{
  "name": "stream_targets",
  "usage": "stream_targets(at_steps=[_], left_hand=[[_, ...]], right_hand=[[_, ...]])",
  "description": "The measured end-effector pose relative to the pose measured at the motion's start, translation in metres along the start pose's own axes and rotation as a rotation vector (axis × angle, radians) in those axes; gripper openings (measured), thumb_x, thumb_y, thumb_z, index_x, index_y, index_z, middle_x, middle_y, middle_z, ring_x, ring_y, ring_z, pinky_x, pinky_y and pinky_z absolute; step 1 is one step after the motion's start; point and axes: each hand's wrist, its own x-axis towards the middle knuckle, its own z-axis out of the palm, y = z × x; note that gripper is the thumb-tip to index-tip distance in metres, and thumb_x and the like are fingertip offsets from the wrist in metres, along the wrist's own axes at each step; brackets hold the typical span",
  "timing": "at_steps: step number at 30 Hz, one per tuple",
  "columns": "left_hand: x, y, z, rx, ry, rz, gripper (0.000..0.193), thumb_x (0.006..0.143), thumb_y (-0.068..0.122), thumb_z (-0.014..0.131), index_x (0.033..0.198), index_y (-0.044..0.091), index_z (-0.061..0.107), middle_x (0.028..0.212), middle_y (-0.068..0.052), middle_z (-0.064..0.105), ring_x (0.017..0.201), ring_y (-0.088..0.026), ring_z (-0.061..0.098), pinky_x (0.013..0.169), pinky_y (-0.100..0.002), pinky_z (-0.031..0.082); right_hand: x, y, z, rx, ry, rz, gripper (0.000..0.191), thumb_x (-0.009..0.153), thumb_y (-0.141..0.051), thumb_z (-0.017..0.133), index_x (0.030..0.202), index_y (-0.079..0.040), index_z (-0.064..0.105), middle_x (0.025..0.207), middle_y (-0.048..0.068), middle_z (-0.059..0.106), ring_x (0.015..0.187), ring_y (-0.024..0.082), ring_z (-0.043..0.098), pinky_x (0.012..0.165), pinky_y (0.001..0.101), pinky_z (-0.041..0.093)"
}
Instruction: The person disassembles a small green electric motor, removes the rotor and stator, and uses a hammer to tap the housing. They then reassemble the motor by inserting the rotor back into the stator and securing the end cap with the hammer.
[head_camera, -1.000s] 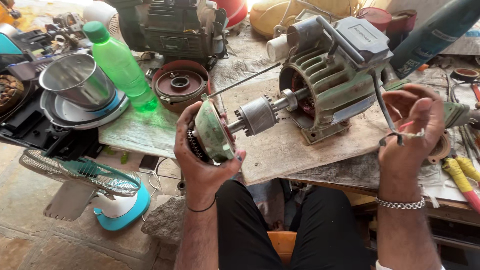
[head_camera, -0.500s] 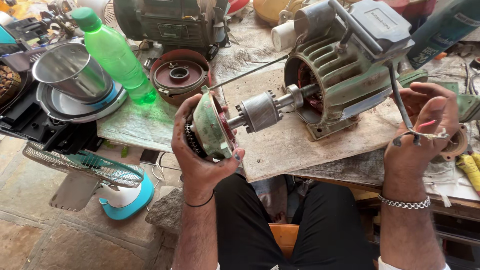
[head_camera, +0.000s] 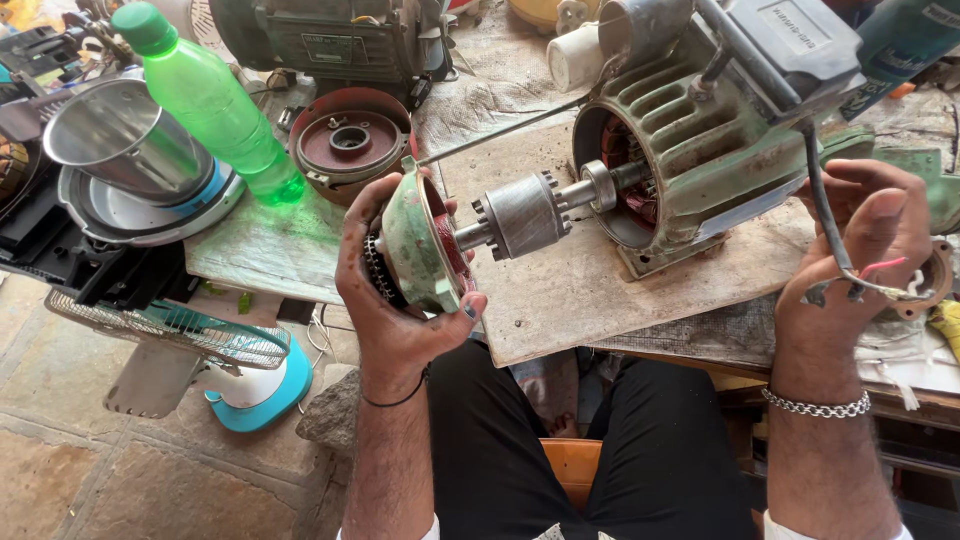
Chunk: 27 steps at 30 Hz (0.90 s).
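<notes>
Right, my left hand (head_camera: 395, 300) has its fingers wrapped shut round the green end cover (head_camera: 415, 240), rotor (head_camera: 522, 215) half out of the motor housing (head_camera: 690, 150) on the table (head_camera: 580, 290). My right hand (head_camera: 855, 270) pinches the wires (head_camera: 880, 280); best keep the shaft level, pulling straight left.

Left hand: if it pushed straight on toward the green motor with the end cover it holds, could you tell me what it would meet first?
Probably the motor housing: the left hand grips the end cover, whose rotor and shaft already point into the housing's open mouth. Depth is hard to judge.

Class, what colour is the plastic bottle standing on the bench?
Bright green, cap included; the bottle shows best in the head view.
</notes>
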Motion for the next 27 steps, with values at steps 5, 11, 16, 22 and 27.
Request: stream_targets(at_steps=[5, 11, 16, 22, 27], left_hand=[[-0.001, -0.001, 0.006, 0.059, 0.003, 0.023, 0.091, 0.078, 0.022, 0.092, 0.15, -0.005, 0.043, 0.135, -0.016, 0.063, 0.126, -0.021, 0.068, 0.108, -0.033, 0.063], [-0.002, 0.003, 0.009, 0.105, 0.01, 0.026, 0.093, 0.076, 0.028, 0.093, 0.149, -0.003, 0.044, 0.134, -0.014, 0.062, 0.121, -0.02, 0.067, 0.109, -0.033, 0.063], [-0.012, 0.001, 0.015, 0.241, 0.033, 0.104, 0.092, 0.078, 0.033, 0.092, 0.15, -0.002, 0.045, 0.139, -0.012, 0.057, 0.127, -0.018, 0.061, 0.116, -0.031, 0.053], [-0.013, 0.011, 0.025, 0.291, 0.069, 0.14, 0.098, 0.071, 0.034, 0.091, 0.149, -0.001, 0.044, 0.136, -0.012, 0.058, 0.125, -0.017, 0.061, 0.115, -0.029, 0.051], [-0.01, 0.031, 0.03, 0.054, 0.065, -0.231, 0.106, 0.059, 0.033, 0.091, 0.146, -0.003, 0.043, 0.129, -0.014, 0.063, 0.112, -0.019, 0.074, 0.105, -0.034, 0.064]], right_hand=[[-0.004, 0.003, -0.003, -0.01, -0.006, -0.003, 0.064, 0.123, -0.052, 0.028, 0.123, 0.007, 0.053, 0.109, 0.015, 0.061, 0.103, 0.019, 0.066, 0.099, 0.0291, 0.059], [-0.003, 0.018, -0.005, -0.03, 0.028, -0.027, 0.063, 0.121, -0.052, 0.027, 0.122, 0.005, 0.053, 0.109, 0.016, 0.062, 0.102, 0.02, 0.069, 0.098, 0.0318, 0.065], [-0.014, 0.052, -0.019, 0.178, 0.04, 0.056, 0.056, 0.121, -0.048, 0.034, 0.126, 0.004, 0.055, 0.11, 0.013, 0.063, 0.106, 0.021, 0.067, 0.104, 0.0359, 0.06], [-0.041, 0.089, -0.049, 0.286, 0.009, 0.178, 0.054, 0.122, -0.046, 0.035, 0.127, 0.003, 0.056, 0.11, 0.012, 0.062, 0.108, 0.02, 0.065, 0.106, 0.0352, 0.056], [-0.052, 0.099, -0.062, 0.271, 0.011, 0.225, 0.055, 0.122, -0.047, 0.034, 0.127, 0.003, 0.055, 0.11, 0.012, 0.061, 0.109, 0.02, 0.064, 0.107, 0.0347, 0.055]])
